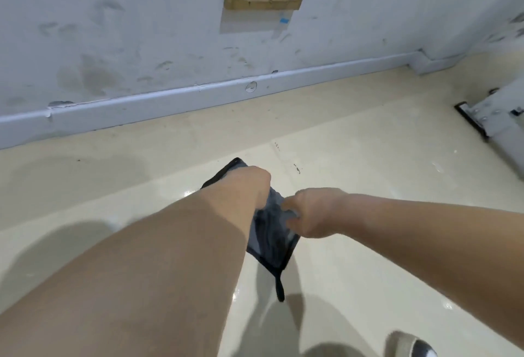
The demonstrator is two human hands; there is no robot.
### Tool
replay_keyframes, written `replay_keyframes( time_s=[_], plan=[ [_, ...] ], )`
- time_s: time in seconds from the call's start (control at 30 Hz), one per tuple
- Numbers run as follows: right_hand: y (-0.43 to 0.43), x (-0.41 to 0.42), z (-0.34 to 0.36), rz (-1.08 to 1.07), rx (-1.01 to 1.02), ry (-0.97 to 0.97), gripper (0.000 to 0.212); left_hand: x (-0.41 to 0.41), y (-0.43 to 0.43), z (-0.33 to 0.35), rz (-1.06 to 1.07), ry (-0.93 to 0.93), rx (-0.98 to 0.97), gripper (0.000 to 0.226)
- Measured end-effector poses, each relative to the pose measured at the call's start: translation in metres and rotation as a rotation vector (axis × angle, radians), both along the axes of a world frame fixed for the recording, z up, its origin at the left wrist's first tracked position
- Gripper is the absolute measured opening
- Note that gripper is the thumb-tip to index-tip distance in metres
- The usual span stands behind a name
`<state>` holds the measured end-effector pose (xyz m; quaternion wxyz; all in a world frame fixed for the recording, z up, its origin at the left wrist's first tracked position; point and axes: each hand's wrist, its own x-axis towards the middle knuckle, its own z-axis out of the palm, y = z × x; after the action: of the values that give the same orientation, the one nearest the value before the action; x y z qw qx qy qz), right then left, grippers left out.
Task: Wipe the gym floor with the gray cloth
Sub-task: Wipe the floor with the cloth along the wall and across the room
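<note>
I am looking down at my two arms and the floor (368, 158). My left hand (251, 186) is curled round the top part of the gray cloth (269, 234), and I hold it tight. My right hand (310, 215) is just beside it. Its fingers are bent and pinch the same cloth from the other side. The cloth is bunched up between my two hands. It has a black edge, and one corner pokes out past my left hand. A little black loop (280, 288) hangs down from the bottom corner of the cloth. There is a dark shadow on the floor under it. I cannot tell if the cloth touches the floor. The floor is cream and shiny, with some wet, bright spots near my hands. Past the cloth there is a white wall (141, 16) with many dirty marks, and a white strip (170, 98) runs along its bottom. A small block of wood (262, 2) sticks on the wall high up. A gray metal thing (499, 118) stands on the right side. The tip of a shoe (411, 345) shows in the bottom right corner.
</note>
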<state>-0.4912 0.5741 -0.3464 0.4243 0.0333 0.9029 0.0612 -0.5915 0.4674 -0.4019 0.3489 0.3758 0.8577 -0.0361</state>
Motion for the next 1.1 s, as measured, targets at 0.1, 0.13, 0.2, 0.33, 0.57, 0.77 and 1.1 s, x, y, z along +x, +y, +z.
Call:
replay_keyframes(
  time_s=[0.1,0.13,0.2,0.33,0.57,0.77,1.1],
  plan=[
    [-0.017,-0.006,-0.009,-0.053,-0.004,0.060,0.039,0.012,0.002,0.019,0.013,0.042,0.122,0.030],
    [-0.022,-0.007,-0.021,-0.060,-0.003,0.076,0.040,0.014,-0.001,0.019,0.013,0.070,0.128,0.032],
    [-0.025,-0.008,-0.057,-0.046,0.005,0.106,0.058,0.014,-0.007,0.017,0.062,0.102,0.099,0.039],
    [-0.027,0.005,-0.121,0.221,-0.110,0.156,0.087,0.011,-0.021,0.012,0.185,0.170,0.023,0.040],
    [0.020,-0.014,-0.151,0.401,-0.264,0.016,0.068,0.025,-0.006,0.004,0.407,0.201,-0.079,0.037],
    [0.086,-0.079,-0.150,0.519,-0.257,0.001,0.065,0.033,0.047,0.000,0.698,0.296,0.067,0.038],
    [0.224,-0.144,-0.173,0.346,-0.360,0.310,0.068,0.082,0.143,-0.034,0.850,0.108,0.157,0.062]
  ],
)
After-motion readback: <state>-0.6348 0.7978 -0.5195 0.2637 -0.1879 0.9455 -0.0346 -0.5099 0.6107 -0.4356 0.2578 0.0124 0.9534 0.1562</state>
